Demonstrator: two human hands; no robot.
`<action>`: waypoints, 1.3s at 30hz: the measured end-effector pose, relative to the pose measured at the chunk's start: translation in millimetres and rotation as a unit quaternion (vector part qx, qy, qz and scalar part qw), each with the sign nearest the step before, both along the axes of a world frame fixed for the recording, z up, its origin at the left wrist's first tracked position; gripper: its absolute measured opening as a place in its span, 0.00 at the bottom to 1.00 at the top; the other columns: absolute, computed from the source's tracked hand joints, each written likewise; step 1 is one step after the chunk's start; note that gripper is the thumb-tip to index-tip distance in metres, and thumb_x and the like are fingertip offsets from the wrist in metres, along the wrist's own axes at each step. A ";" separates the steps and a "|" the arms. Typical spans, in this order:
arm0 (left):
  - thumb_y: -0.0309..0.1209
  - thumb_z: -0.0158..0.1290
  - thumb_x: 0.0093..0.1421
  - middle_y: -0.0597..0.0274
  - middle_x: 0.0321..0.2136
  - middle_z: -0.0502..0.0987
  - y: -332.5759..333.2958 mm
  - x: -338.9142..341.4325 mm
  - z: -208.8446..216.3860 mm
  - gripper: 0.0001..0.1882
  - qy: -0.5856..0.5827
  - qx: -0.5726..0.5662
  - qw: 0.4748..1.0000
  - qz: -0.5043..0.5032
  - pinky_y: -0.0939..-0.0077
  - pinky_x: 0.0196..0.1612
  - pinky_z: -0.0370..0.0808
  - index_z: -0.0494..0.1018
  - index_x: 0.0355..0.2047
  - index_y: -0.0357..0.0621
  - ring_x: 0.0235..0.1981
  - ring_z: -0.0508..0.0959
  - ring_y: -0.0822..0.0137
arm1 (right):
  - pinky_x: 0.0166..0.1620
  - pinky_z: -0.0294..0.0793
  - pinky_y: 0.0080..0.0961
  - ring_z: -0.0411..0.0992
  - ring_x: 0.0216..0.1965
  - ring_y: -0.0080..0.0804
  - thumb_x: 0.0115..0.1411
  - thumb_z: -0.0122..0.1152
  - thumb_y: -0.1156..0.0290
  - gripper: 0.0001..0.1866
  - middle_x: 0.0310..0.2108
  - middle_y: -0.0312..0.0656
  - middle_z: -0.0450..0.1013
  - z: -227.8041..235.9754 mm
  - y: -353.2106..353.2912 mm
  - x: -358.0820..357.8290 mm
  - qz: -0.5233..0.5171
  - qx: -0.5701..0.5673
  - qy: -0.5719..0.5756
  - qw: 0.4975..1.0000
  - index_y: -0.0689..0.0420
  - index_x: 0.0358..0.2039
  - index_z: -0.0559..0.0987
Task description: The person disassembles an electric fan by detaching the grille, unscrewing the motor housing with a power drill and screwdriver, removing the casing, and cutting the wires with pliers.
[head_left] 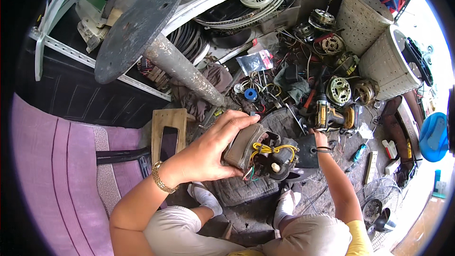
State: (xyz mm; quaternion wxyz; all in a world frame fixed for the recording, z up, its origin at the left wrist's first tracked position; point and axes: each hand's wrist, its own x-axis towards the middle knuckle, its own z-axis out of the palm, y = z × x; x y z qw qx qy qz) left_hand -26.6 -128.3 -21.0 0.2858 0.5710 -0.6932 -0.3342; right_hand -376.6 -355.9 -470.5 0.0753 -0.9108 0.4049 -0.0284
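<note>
Here's the left hand [213,151], fingers half open and wrapped around the brown boxy housing [239,149], index finger over the top edge, thumb along the bottom; a firm hold, with the piece sitting squarely between the two hands. Bundled yellow wires [268,150] loop across its open side, right of the left fingers, with a small cream knob [275,167] just below them. Over to the right hand [321,138]: it's at the far edge of a dark flat plate [308,152], mostly hidden behind it, so how tightly it's closed I cannot tell. Just beyond that hand lies a yellow-and-black drill [328,116], and past it a pale round motor part [339,90]. Ahead of both hands, a blue spool [250,95] sits among loose tools and wires on the floor. To the left of the left hand, a dark phone [169,143] rests on a wooden stool [156,130]. Right of the right hand, there's a teal-handled screwdriver [359,152] and, farther out, a white power strip [371,168].
</note>
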 end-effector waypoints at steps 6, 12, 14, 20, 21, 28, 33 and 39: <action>0.39 0.71 0.47 0.49 0.67 0.66 -1.1 10.7 1.9 0.51 0.025 0.010 0.999 -0.023 0.50 0.74 0.58 0.66 0.72 0.44 0.70 0.64 0.48 | 0.36 0.84 0.51 0.84 0.34 0.56 0.65 0.60 0.68 0.06 0.33 0.51 0.83 23.6 -2.5 8.9 -0.074 0.074 0.061 0.993 0.49 0.40 0.82; 0.52 0.60 0.59 0.48 0.66 0.67 2.0 12.4 -0.6 0.32 0.120 0.047 0.992 -0.010 0.47 0.74 0.53 0.82 0.59 0.51 0.70 0.63 0.50 | 0.38 0.78 0.49 0.81 0.39 0.55 0.57 0.73 0.68 0.08 0.40 0.47 0.79 78.1 11.4 -10.2 -0.107 -0.020 -0.202 0.973 0.52 0.36 0.82; 0.50 0.62 0.60 0.48 0.66 0.67 0.0 6.8 -2.6 0.29 0.134 0.036 0.990 0.008 0.48 0.74 0.54 0.83 0.58 0.51 0.70 0.63 0.50 | 0.49 0.79 0.41 0.78 0.46 0.51 0.57 0.70 0.78 0.08 0.44 0.46 0.79 106.6 -4.8 -17.6 -0.097 -0.077 -0.303 0.945 0.55 0.38 0.84; 0.34 0.71 0.60 0.52 0.63 0.72 -8.3 -10.4 3.3 0.19 0.169 0.022 0.983 0.064 0.55 0.72 0.61 0.86 0.51 0.51 0.68 0.69 0.55 | 0.57 0.77 0.30 0.79 0.48 0.32 0.70 0.58 0.79 0.16 0.48 0.44 0.81 208.5 -57.1 -25.7 -0.082 -0.023 -0.500 0.862 0.63 0.57 0.83; 0.31 0.72 0.58 0.53 0.61 0.74 -9.5 -12.0 3.4 0.17 0.176 0.034 0.980 0.091 0.57 0.71 0.63 0.87 0.49 0.51 0.66 0.71 0.57 | 0.55 0.77 0.27 0.78 0.47 0.28 0.71 0.57 0.79 0.19 0.47 0.42 0.81 214.6 -59.9 -19.3 -0.083 0.131 -0.591 0.792 0.64 0.60 0.81; 0.23 0.70 0.58 0.57 0.55 0.76 -13.4 -3.9 -4.0 0.11 0.167 0.011 0.975 0.145 0.64 0.66 0.68 0.85 0.42 0.47 0.62 0.74 0.61 | 0.30 0.64 0.24 0.64 0.33 0.26 0.67 0.54 0.34 0.35 0.41 0.36 0.71 280.3 -33.2 24.3 -0.102 0.680 -0.599 0.410 0.50 0.59 0.74; 0.25 0.70 0.59 0.58 0.52 0.76 -20.2 -2.2 -10.0 0.14 0.183 0.007 0.969 0.165 0.65 0.66 0.67 0.84 0.46 0.47 0.59 0.75 0.61 | 0.31 0.64 0.18 0.65 0.33 0.22 0.64 0.63 0.51 0.27 0.43 0.36 0.68 355.0 -6.1 54.0 0.005 0.722 -0.512 0.466 0.51 0.58 0.70; 0.33 0.71 0.61 0.58 0.52 0.77 -22.0 -6.5 -11.9 0.15 0.119 0.004 0.977 0.179 0.62 0.68 0.65 0.86 0.48 0.46 0.62 0.73 0.61 | 0.49 0.74 0.40 0.71 0.47 0.46 0.59 0.63 0.72 0.21 0.47 0.47 0.72 408.0 -10.8 77.1 0.245 0.254 -0.278 0.893 0.58 0.54 0.80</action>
